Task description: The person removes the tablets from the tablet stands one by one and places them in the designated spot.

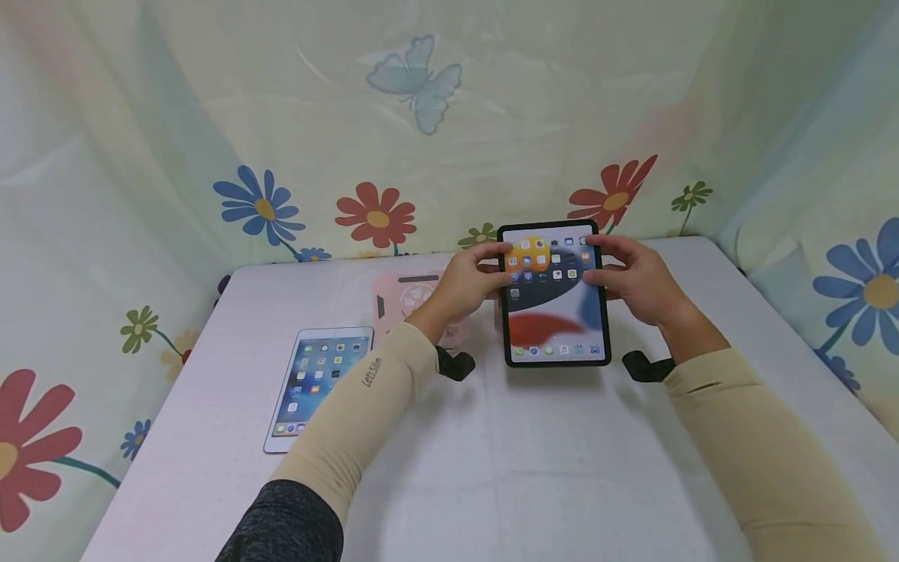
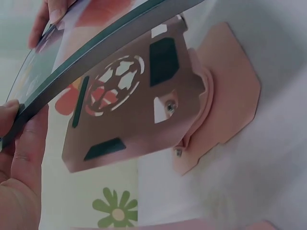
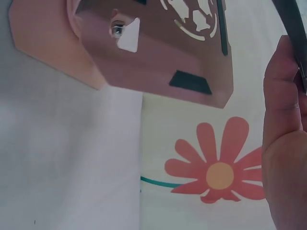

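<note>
Both hands hold a black-framed tablet (image 1: pixel 555 320), its lit screen full of app icons, raised above the white table. My left hand (image 1: pixel 469 282) pinches its left edge between thumb and fingers. On the opposite edge, my right hand (image 1: pixel 635 279) grips with thumb and fingers near the upper part. Behind the tablet stands a pink metal tablet stand (image 2: pixel 129 122), mostly hidden in the head view. Its tilted plate has a round cutout pattern and dark pads (image 2: pixel 164 61). In the left wrist view the tablet's edge passes in front of the plate, with a gap showing below.
A second pink stand (image 1: pixel 385 300) is at the back left, partly behind the left forearm. A white tablet (image 1: pixel 316 375) with a lit screen lies on the table (image 1: pixel 534 484) at the left. Flowered curtains (image 1: pixel 492 117) enclose the back and sides.
</note>
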`<state>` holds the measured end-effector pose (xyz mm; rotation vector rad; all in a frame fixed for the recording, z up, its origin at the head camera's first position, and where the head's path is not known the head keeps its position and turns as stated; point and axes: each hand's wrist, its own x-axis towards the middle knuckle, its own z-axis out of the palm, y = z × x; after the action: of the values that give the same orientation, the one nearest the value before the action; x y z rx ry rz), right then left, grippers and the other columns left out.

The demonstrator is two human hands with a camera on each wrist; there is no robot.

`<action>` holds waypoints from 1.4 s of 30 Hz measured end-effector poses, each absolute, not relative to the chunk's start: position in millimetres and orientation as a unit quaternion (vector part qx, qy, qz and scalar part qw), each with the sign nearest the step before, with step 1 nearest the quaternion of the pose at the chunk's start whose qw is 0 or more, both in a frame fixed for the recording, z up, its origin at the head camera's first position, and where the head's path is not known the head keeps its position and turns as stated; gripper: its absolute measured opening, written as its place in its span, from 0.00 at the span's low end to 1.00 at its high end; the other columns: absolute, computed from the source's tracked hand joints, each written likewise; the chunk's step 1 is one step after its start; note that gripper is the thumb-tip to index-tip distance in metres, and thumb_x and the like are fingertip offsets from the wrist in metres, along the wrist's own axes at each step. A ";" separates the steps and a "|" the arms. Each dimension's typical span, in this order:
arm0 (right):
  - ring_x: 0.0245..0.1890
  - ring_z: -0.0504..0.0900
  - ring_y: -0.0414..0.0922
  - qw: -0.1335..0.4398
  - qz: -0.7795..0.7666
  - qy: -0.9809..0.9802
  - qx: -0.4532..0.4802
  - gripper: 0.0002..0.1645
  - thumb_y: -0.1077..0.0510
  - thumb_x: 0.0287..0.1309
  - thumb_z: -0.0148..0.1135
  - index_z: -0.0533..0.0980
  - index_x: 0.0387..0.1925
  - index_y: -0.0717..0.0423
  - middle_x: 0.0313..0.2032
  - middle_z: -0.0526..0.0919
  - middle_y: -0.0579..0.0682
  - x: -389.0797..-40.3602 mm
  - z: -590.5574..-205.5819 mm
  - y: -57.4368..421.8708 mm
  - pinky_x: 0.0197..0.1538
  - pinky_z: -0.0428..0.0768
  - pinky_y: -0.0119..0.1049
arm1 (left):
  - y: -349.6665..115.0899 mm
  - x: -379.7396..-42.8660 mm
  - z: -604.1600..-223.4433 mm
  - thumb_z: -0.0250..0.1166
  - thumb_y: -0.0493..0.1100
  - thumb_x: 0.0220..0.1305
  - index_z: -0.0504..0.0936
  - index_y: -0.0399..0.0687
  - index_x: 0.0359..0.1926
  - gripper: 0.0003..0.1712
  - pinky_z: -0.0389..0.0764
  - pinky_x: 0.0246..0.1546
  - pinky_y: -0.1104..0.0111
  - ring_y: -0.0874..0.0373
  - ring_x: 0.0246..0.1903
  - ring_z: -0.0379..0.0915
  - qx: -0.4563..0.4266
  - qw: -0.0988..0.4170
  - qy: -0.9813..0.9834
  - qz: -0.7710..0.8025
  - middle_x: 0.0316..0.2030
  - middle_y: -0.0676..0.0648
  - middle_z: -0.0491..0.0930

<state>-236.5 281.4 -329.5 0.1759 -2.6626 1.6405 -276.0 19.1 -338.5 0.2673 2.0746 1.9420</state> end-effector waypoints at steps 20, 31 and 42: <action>0.42 0.78 0.32 0.027 0.513 -0.855 0.065 0.35 0.60 0.71 0.59 0.59 0.73 0.62 0.60 0.65 0.57 -208.2 -348.7 307.3 0.39 0.83 0.27 | 40.1 -257.6 -351.5 0.71 0.36 0.63 0.83 0.65 0.57 0.25 0.83 0.47 0.67 0.58 0.48 0.77 0.092 0.158 0.744 0.642 0.49 0.55 0.77; 0.39 0.80 0.31 0.028 0.526 -0.847 0.075 0.30 0.62 0.69 0.60 0.65 0.69 0.56 0.55 0.67 0.47 -197.7 -351.6 321.9 0.37 0.83 0.28 | 54.6 -246.4 -356.2 0.70 0.34 0.64 0.84 0.60 0.57 0.24 0.85 0.40 0.66 0.57 0.46 0.76 0.098 0.150 0.736 0.653 0.46 0.55 0.75; 0.38 0.80 0.31 0.020 0.516 -0.854 0.066 0.26 0.60 0.70 0.60 0.67 0.66 0.49 0.54 0.67 0.47 -183.6 -357.8 335.5 0.37 0.83 0.29 | 68.2 -235.4 -366.4 0.71 0.34 0.62 0.84 0.61 0.55 0.23 0.85 0.41 0.67 0.60 0.44 0.76 0.096 0.155 0.738 0.649 0.45 0.57 0.76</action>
<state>-183.6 335.5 -357.8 0.2039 -2.6495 1.5995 -235.4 68.2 -366.4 0.2752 2.1155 1.8594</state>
